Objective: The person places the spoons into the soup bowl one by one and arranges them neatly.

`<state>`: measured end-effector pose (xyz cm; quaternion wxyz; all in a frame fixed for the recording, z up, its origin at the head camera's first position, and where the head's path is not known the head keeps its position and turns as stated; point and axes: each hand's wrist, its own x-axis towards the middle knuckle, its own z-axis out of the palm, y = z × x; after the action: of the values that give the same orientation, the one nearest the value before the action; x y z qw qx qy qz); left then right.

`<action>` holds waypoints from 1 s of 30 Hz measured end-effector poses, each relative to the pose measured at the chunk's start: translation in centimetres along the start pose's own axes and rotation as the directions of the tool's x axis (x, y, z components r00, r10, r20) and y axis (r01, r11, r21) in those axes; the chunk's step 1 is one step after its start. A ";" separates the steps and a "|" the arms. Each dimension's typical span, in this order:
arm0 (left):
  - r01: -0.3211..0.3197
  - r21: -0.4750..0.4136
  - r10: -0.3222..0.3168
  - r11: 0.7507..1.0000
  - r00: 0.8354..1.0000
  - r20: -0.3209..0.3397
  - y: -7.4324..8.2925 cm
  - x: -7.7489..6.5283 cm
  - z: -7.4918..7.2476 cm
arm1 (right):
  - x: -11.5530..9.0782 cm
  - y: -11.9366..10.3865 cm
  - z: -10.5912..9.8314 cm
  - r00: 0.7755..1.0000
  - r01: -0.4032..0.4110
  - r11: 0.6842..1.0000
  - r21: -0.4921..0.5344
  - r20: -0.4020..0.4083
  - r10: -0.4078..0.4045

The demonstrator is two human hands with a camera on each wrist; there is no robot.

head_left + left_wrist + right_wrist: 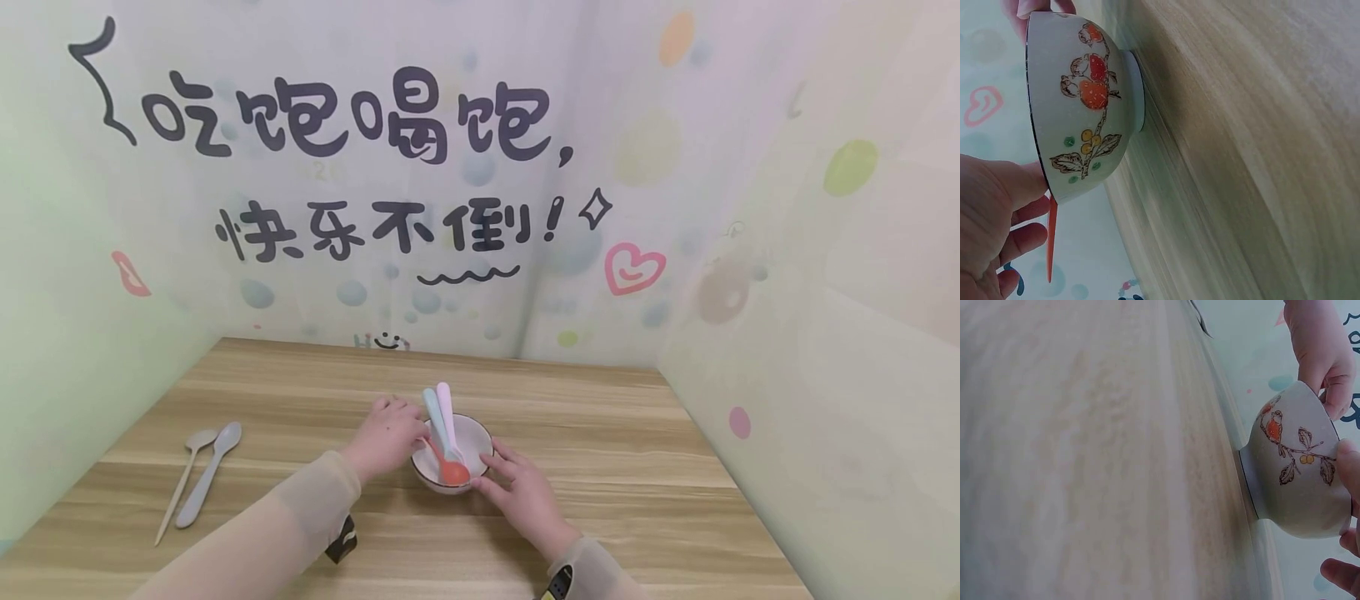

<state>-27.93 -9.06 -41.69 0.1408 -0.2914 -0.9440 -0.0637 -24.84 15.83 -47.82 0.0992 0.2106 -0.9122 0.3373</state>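
Note:
A white bowl (472, 433) with a dark rim and painted red birds stands on the wooden table. Leaning in it are a pale blue spoon (434, 410), a pink spoon (445, 403) and an orange spoon (454, 474). The orange handle (1051, 237) juts past the left rim, beside my left fingertips. My left hand (387, 440) holds the bowl's left side, its thumb at the rim and part of the grip hidden. On the opposite side, my right hand (528, 496) grips the bowl, thumb along the near rim, fingers at the right wall.
Two more spoons lie on the table (637, 433) at the left: a grey-lilac one (212, 471) and a thin beige one (183, 479), their heads close together. Printed walls (375, 183) stand along the table's back and sides.

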 end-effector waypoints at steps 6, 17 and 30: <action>0.005 -0.025 -0.004 1.000 1.000 0.007 0.0 0.0 0.2 | 0.0 -0.1 0.0 1.000 0.003 1.000 0.000 -0.001 -0.003; -0.026 -0.022 0.026 0.999 0.999 -0.022 0.0 -0.2 0.4 | 0.0 0.0 0.0 1.000 0.002 1.000 0.005 0.000 -0.002; 0.100 -0.185 -0.106 0.978 0.994 -0.026 -0.7 -0.6 0.9 | 0.0 0.0 0.0 1.000 -0.009 1.000 -0.002 -0.001 0.009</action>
<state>-28.08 -9.71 -42.75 0.1267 -0.2527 -0.9453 -0.1628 -24.80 15.80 -47.79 0.0983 0.2063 -0.9135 0.3367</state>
